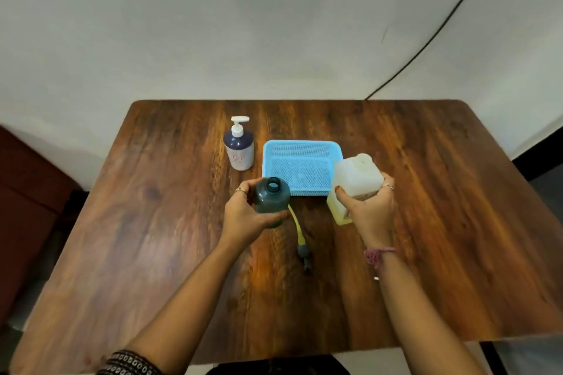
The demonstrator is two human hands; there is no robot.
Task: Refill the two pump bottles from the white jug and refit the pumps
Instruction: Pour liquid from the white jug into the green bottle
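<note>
Head view: left hand [248,216] curls round the open-necked dark bottle [272,199], its pump [301,245] lying on the table [457,207] just beside; right hand [370,211] grips the white jug [355,183], apparently still capped, though blur hinders certainty. Step in hand: first refill; next, uncap and tilt the jug over the neck. The blue basket [301,146] crowds behind, the second pump bottle [239,146] stands well apart, and open tabletop lies on both sides.
</note>
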